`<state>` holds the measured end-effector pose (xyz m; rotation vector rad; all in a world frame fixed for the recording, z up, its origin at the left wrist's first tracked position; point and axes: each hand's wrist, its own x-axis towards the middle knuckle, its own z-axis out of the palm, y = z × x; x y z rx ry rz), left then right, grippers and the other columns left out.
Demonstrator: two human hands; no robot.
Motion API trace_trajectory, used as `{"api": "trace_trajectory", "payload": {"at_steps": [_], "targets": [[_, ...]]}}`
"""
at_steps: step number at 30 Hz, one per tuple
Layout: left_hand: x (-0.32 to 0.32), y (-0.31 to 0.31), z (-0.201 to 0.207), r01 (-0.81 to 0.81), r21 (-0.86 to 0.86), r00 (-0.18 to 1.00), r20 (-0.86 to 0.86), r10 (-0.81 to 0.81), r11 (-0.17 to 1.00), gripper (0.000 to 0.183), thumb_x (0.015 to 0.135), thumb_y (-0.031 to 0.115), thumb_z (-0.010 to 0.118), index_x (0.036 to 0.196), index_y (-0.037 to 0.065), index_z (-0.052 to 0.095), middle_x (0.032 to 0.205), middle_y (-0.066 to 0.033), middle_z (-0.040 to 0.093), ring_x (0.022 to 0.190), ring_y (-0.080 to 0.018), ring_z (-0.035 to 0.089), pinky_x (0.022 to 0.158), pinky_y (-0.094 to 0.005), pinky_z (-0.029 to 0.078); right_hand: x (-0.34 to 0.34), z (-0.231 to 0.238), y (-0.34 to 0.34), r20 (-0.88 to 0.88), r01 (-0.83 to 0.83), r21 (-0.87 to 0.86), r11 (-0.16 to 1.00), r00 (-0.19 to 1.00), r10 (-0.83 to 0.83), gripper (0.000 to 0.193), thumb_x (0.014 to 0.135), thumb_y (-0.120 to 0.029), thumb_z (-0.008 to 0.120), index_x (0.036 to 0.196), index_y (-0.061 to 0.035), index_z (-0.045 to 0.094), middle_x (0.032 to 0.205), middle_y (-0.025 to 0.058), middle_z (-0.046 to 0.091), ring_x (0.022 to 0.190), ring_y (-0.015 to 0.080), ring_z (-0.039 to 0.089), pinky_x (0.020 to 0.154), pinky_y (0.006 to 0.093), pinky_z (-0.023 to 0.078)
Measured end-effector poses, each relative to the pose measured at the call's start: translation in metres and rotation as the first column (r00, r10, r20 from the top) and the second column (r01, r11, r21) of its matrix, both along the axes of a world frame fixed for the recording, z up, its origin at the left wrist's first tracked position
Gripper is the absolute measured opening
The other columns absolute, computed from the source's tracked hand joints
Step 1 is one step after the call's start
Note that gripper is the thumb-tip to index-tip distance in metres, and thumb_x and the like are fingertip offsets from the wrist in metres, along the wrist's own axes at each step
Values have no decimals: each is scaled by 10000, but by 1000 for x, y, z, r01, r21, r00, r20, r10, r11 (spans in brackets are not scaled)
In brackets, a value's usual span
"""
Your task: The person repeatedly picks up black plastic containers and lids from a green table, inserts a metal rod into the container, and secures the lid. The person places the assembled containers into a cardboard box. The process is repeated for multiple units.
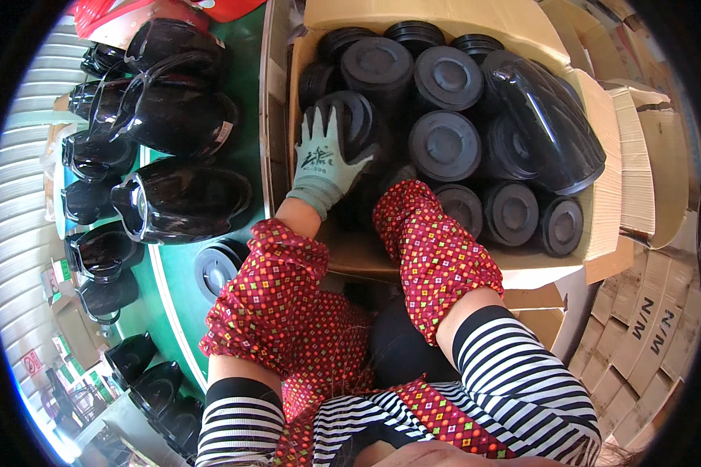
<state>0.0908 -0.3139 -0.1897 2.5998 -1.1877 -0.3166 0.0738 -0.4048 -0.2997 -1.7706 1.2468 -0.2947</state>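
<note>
My left hand, in a pale grey-green glove, reaches into the open cardboard box. Its fingers are spread and rest against the near-left side of a stack of black round discs, thumb pointing right. My right hand is down inside the box, right of the left one. Only a dark bit of it shows past the patterned sleeve cover, and its fingers are hidden among the dark stacks. Several more stacks of black ring-faced discs stand in rows around both hands. A glossy black curved shell lies across the stacks at the right.
On the left a green conveyor belt carries glossy black shells and a few black discs. A metal rail runs between belt and box. Red pieces lie at the far left. Stacked cartons stand at the right.
</note>
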Motion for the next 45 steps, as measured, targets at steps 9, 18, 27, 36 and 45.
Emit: {"api": "trace_trajectory", "payload": {"at_steps": [9,18,27,36,45], "targets": [[-58,7,66,108,-115,990,100,-96,988,1155,710,498,908,1634,84,351,1670,-261,322,1552,-482,274,1207,-698,252,-33,10,-3,122,-44,-91,995,991,55,430,1007,-401,636,1291,-78,654,1192,184,689,1091,342,693,894,456,571],[-128,93,174,179,-314,962,255,-98,933,1025,795,490,825,1620,67,389,1626,-299,363,1502,-511,341,1172,-673,288,-108,122,16,710,-290,355,889,703,-54,430,1007,-420,625,1278,-88,663,1181,192,687,1084,357,692,893,463,569],[-155,245,281,68,-266,962,275,8,962,1071,705,412,918,1615,140,425,1645,-268,362,1493,-531,347,1166,-652,352,-135,206,144,802,-736,440,514,580,143,432,1007,-440,614,1264,-97,671,1170,200,685,1077,373,691,891,471,568],[-131,311,240,-34,-187,945,314,93,982,1102,663,323,943,1621,163,423,1688,-232,323,1543,-496,298,1212,-628,301,-75,47,199,255,-520,8,854,827,501,435,1007,-459,602,1251,-106,679,1159,208,684,1070,389,691,889,478,567],[-95,354,235,11,-257,918,385,92,966,964,683,272,895,1558,171,504,1621,-203,423,1511,-459,371,1210,-610,319,-71,154,259,-149,-274,-276,921,959,240,521,983,-518,631,1362,-161,632,1378,191,556,1270,412,579,1025,573,493]]}}
